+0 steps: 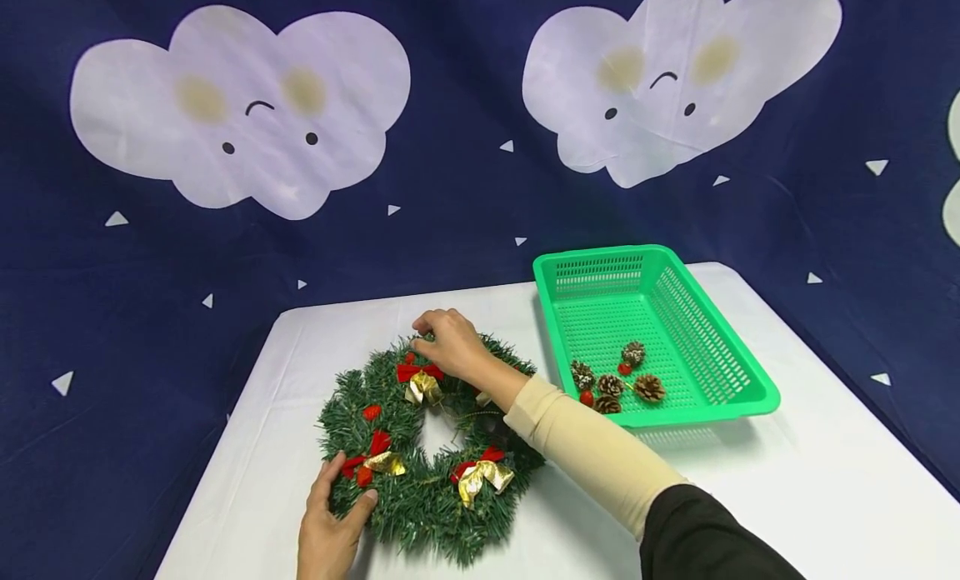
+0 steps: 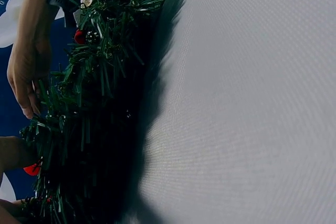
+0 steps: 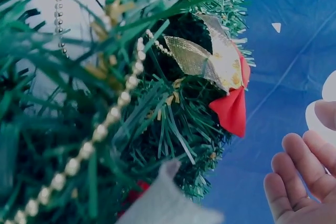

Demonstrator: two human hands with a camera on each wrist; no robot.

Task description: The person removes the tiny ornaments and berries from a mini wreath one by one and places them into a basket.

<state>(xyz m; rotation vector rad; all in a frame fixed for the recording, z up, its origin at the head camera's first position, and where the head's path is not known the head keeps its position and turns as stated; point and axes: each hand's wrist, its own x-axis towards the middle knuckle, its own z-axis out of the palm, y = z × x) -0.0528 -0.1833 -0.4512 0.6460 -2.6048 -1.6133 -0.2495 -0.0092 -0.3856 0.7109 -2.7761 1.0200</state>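
Observation:
A round green wreath (image 1: 442,513) with red-and-gold bows and red berries lies on the white cloth. My left hand (image 1: 330,522) rests on its lower left edge, thumb and forefinger spread on either side of a red berry (image 1: 364,477). My right hand (image 1: 453,342) is above the wreath's far side, beside the far red-and-gold bow (image 1: 422,376). In the right wrist view its fingers (image 3: 294,166) are loosely bent, with nothing seen between them. A string of gold beads (image 3: 100,132) runs across the greenery there.
A green plastic basket (image 1: 720,347) stands right of the wreath. Several pinecones (image 1: 648,388) and red berries (image 1: 587,397) lie inside it, at its near left. A dark blue curtain (image 1: 465,222) with clouds hangs behind the table (image 1: 247,480).

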